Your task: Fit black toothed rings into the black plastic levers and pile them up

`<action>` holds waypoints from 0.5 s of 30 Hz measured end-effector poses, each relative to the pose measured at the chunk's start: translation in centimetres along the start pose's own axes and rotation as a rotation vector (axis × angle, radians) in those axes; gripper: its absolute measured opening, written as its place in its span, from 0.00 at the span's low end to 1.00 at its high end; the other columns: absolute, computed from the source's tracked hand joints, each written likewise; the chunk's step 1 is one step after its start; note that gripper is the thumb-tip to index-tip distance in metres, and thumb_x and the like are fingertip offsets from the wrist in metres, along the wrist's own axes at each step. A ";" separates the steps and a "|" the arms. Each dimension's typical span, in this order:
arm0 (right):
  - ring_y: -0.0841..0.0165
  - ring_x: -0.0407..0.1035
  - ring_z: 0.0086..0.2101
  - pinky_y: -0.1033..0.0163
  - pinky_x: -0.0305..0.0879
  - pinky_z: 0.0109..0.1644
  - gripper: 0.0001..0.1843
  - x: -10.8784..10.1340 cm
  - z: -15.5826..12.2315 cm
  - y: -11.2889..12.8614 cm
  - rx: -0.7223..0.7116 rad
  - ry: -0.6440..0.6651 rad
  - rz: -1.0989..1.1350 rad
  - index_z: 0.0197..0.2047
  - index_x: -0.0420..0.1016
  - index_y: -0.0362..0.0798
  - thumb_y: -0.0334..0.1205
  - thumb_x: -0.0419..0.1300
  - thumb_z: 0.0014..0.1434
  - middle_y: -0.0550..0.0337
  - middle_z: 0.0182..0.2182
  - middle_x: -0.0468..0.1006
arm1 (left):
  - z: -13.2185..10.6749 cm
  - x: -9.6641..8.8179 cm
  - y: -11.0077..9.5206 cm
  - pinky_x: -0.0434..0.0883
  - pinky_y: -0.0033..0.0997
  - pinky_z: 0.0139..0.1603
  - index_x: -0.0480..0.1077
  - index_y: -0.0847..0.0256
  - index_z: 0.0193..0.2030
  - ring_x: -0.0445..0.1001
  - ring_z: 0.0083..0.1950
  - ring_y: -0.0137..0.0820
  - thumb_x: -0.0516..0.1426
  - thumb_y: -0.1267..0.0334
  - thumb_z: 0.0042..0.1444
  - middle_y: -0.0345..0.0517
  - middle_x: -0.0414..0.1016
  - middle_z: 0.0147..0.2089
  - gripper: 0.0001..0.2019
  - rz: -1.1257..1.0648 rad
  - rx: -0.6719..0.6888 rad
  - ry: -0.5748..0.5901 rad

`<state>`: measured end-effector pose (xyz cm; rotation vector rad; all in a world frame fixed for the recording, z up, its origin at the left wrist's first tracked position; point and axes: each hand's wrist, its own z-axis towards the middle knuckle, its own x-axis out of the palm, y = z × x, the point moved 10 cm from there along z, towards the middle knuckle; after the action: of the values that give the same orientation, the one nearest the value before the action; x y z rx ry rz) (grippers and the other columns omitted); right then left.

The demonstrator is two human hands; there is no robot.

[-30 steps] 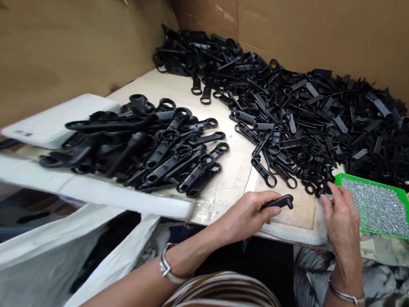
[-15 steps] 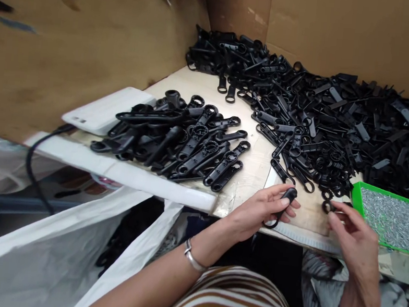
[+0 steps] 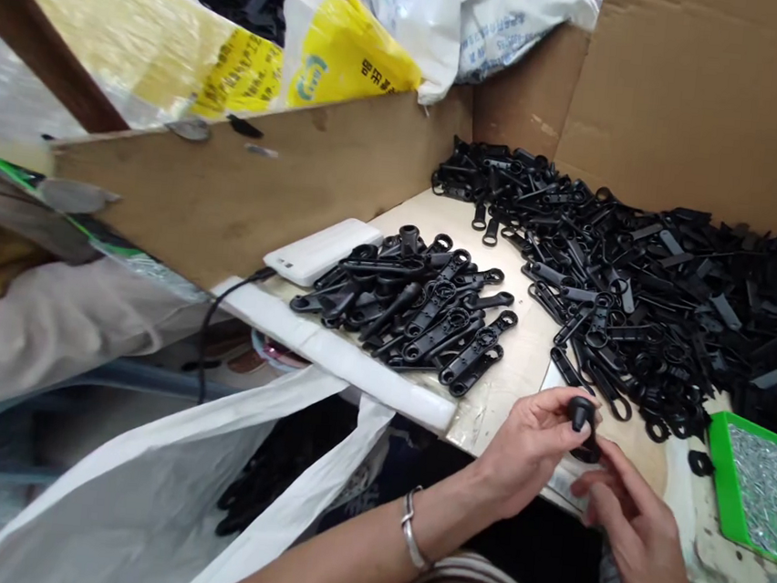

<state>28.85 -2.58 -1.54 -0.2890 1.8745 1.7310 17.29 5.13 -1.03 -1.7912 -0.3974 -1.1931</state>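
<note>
My left hand pinches a black plastic handle between thumb and fingers, its rounded knob end up. The fingers of my right hand close on the lower, ring-shaped end of that handle. Whether a small loose ring sits between those fingers is hidden. Just beyond the hands lie loose black rings and the near edge of a large heap of black handle parts. To the left a smaller pile of black handles rests on the table.
A green tray of small metal screws or pins stands at the right. A white box with a black cable lies behind the smaller pile. Cardboard walls border the table. An open white sack hangs at the front left.
My right hand has come left from beside the green tray, where it was at a small black ring, to the handle. My left hand has turned the handle knob-up. The camera view has shifted left.
</note>
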 end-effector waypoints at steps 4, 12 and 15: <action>0.69 0.75 0.24 0.68 0.76 0.32 0.17 -1.9 0.1 0.3 -0.039 -0.181 -0.043 0.44 0.81 0.48 0.50 0.59 0.60 0.57 0.30 0.83 | -0.5 0.4 0.5 0.70 0.31 0.38 0.80 0.62 0.36 0.73 0.38 0.32 0.69 0.65 0.42 0.48 0.77 0.38 0.12 -0.007 -0.036 0.093; 0.67 0.79 0.36 0.70 0.76 0.40 0.10 -3.9 0.7 2.7 -0.381 -0.008 -0.238 0.41 0.82 0.51 0.43 0.60 0.61 0.56 0.39 0.83 | -2.4 -1.0 1.4 0.69 0.44 0.56 0.81 0.63 0.42 0.73 0.54 0.45 0.64 0.51 0.49 0.55 0.78 0.51 0.19 0.370 -0.287 0.176; 0.67 0.79 0.37 0.69 0.76 0.41 0.10 -2.6 0.8 4.0 -0.470 0.025 -0.266 0.41 0.80 0.51 0.43 0.58 0.63 0.57 0.38 0.83 | -2.6 -0.7 3.0 0.73 0.36 0.44 0.78 0.64 0.48 0.76 0.41 0.36 0.63 0.46 0.51 0.52 0.78 0.41 0.25 0.531 -0.355 0.251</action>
<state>29.09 -1.83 3.23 -0.7073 1.3486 1.9598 17.53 1.58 -2.81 -1.8458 0.4402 -1.1224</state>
